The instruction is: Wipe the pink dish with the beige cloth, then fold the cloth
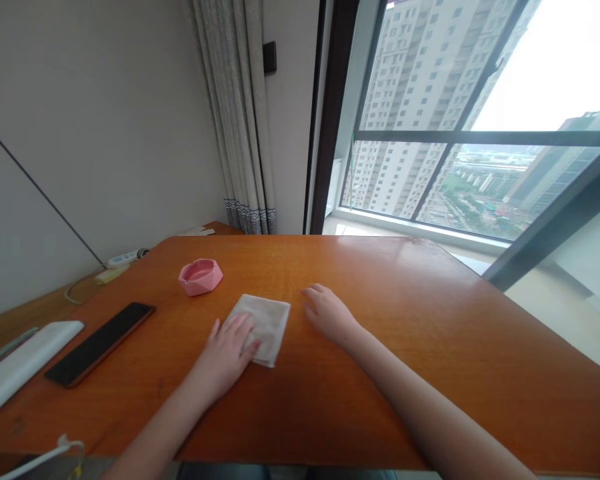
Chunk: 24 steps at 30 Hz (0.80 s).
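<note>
A folded white cloth (267, 327) lies on the brown wooden table (350, 400). Resting on its left part is my left hand (230, 350), palm down, with the fingers spread rather than wrapped round it. To the right of the cloth and apart from it, my right hand (327, 310) rests on the tabletop with its fingers loosely bent and nothing visible in them. The underside of each hand is hidden. Beyond the cloth, to the left, stands a pink faceted bowl (200, 278) that looks like an ashtray.
On the left side lie a long black flat bar (100, 343) and a white elongated object (27, 363). A power strip (123, 259) sits by the wall. A white cable (40, 459) shows at the near left edge. Behind the table are a curtain (240, 120) and a window (430, 140).
</note>
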Available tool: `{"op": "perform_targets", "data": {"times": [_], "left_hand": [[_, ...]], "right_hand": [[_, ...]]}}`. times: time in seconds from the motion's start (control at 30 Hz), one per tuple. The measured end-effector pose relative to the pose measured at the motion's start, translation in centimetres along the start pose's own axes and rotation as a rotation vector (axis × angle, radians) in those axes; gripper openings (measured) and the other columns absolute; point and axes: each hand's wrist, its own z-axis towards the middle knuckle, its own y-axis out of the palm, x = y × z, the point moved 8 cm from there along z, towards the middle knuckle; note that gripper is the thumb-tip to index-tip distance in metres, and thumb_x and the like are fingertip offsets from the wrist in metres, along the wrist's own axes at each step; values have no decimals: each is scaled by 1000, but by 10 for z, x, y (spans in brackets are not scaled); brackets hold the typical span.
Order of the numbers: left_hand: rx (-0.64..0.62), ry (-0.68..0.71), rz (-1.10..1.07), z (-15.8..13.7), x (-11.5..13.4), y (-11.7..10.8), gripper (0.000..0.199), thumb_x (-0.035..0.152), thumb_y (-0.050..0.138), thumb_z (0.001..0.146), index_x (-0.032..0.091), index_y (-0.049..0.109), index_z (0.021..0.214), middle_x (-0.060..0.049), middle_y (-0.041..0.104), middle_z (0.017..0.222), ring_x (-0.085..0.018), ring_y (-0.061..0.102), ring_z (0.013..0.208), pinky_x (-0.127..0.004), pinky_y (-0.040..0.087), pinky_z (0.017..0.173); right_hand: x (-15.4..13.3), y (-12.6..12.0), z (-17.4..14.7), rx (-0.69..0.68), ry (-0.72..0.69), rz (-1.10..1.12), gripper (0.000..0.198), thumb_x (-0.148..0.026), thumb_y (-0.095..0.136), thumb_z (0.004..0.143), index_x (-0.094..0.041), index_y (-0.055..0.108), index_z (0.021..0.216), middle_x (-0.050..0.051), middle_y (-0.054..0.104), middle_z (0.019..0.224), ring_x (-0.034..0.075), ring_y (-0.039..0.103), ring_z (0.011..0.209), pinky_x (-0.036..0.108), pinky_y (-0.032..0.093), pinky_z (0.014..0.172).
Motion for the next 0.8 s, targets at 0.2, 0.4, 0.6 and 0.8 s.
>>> {"op": "perform_targets", "data": {"times": [0.2, 0.4, 0.6, 0.8], "left_hand": [[124, -364, 262, -45, -129, -29, 65, 50, 32, 85, 10, 45, 133, -20, 44, 140, -34, 39, 131, -49, 28, 107], [-26, -480, 234, -49, -163, -21, 65, 50, 26, 86, 17, 38, 141, -16, 31, 150, -33, 28, 138, -52, 23, 109], [257, -340, 245, -19, -93, -66, 61, 47, 31, 87, 8, 48, 130, -22, 37, 144, -38, 32, 134, -55, 24, 108], [15, 93, -182, 77, 56, -41, 30, 37, 38, 90, 21, 59, 101, -7, 67, 101, -21, 63, 89, -31, 47, 79]], "right_hand": [[58, 30, 14, 76, 241, -168, 44, -37, 44, 90, -17, 50, 129, 16, 44, 140, 32, 35, 132, 49, 26, 107], [65, 42, 12, 94, 251, -162, 46, -37, 40, 91, -17, 48, 131, 16, 41, 142, 33, 30, 135, 51, 20, 110], [72, 37, 21, 219, 222, 18, 42, -33, 43, 88, -17, 53, 125, 15, 44, 139, 29, 34, 133, 47, 25, 110], [89, 29, 38, 427, 256, 291, 39, -16, 42, 78, -14, 60, 113, 12, 59, 118, 22, 53, 113, 36, 39, 102]]}}
